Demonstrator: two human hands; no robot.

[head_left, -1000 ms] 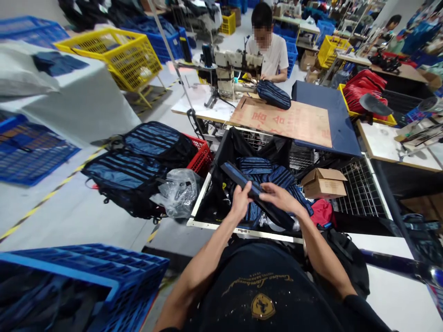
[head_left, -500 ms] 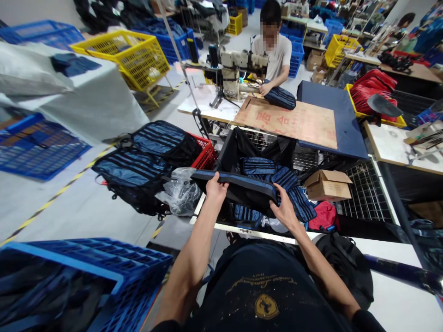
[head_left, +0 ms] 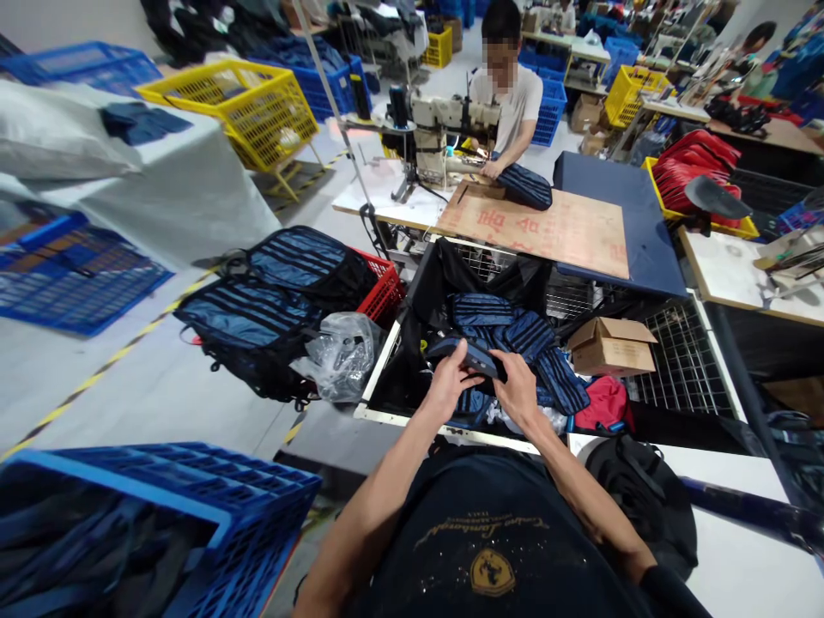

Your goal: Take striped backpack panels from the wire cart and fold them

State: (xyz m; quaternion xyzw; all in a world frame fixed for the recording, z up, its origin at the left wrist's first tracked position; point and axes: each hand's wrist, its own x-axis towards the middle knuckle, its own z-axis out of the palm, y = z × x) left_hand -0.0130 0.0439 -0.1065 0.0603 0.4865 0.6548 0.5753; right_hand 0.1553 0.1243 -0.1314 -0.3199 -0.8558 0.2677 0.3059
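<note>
At the left of the work area, striped blue bags (head_left: 257, 302) are piled beside a clear plastic bag (head_left: 344, 356), which rests against the white-framed bin (head_left: 378, 369). Over this bin, the dark blue-edged piece (head_left: 481, 358) is held up by both hands. Half a second ago it was stretched out lengthwise with the hands well apart; now they have been brought close together and the piece is seen foreshortened, so a shorter section is being handled. By the left hand (head_left: 449, 382) it is pinched, thumb above and fingers curled beneath. By the right hand (head_left: 517, 390) its right end is gripped, though the thumb's placement cannot be told. Farther right, a cardboard box (head_left: 611, 348) is seen.
</note>
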